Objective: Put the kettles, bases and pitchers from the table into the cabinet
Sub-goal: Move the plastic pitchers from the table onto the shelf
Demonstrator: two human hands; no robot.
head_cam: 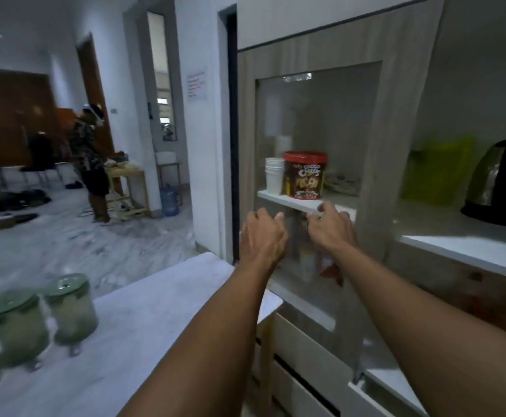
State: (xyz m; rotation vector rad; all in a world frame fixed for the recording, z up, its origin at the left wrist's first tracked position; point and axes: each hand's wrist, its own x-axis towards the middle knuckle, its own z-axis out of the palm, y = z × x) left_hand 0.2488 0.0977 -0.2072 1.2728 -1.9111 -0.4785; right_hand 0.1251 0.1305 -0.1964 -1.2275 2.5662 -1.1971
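Observation:
Both my arms reach toward the tall wood-grain cabinet (402, 121), at its glass door (321, 115). My left hand (262, 236) hovers in front of the glass with loosely bent fingers and nothing in it. My right hand (331, 228) is at the edge of the white shelf (291, 201), fingers curled and thumb against the forefinger; what it grips is unclear. Two clear pitchers with green lids (72, 308) (15, 326) stand blurred on the white table (143, 311) at lower left, a third cut off by the frame. A steel kettle (500, 179) sits on its black base (495, 216) on the counter at right.
Behind the glass stand a red-lidded choco chips tub (304, 174) and stacked white cups (274, 176). A green container (438, 171) sits on the counter (468, 254). White drawers (303, 353) lie below the cabinet. A person (93, 164) stands at a far table.

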